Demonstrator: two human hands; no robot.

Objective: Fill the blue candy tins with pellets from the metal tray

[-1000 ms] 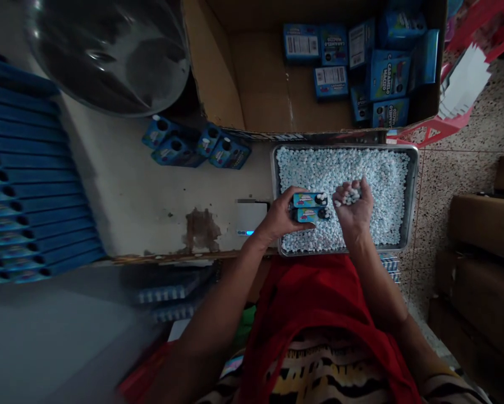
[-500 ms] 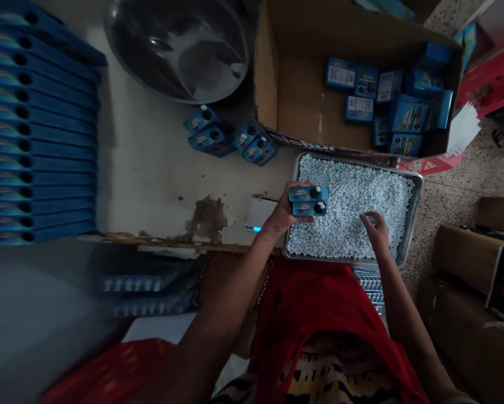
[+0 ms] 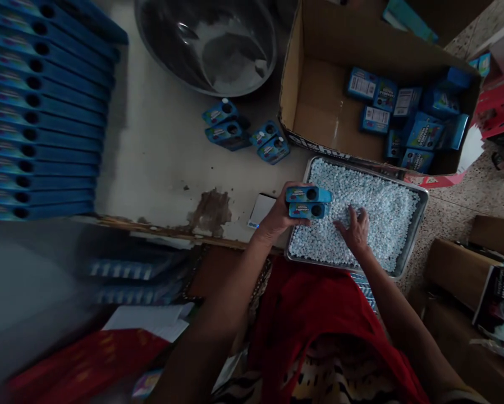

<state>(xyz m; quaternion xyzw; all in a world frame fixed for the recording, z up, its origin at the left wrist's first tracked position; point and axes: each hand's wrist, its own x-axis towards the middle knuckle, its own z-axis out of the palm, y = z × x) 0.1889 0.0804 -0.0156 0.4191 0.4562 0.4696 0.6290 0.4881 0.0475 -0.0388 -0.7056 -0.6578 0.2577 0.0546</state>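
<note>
My left hand (image 3: 278,217) is closed around two small blue candy boxes (image 3: 306,194), held side by side over the left part of a metal tray (image 3: 420,216). Each box shows a dark round opening on the side facing me. Small pale blue and white candies (image 3: 380,193) fill the tray. Over them, right of the boxes, my right hand (image 3: 356,231) has its fingers apart, the tips at the candies. Just left of my left wrist, a small white scale (image 3: 260,210) lies partly covered. Several similar blue boxes (image 3: 274,148) stand farther back on the table.
A cardboard carton (image 3: 315,101) with several blue boxes inside stands behind the tray. To its left is a large metal bowl (image 3: 210,50). Long rows of blue boxes (image 3: 62,134) fill the table's left end. Brown cartons (image 3: 458,269) are on the right.
My right hand has moved left toward the boxes, and its fingers have spread. White bits at the held boxes' openings no longer show. The view has shifted slightly.
</note>
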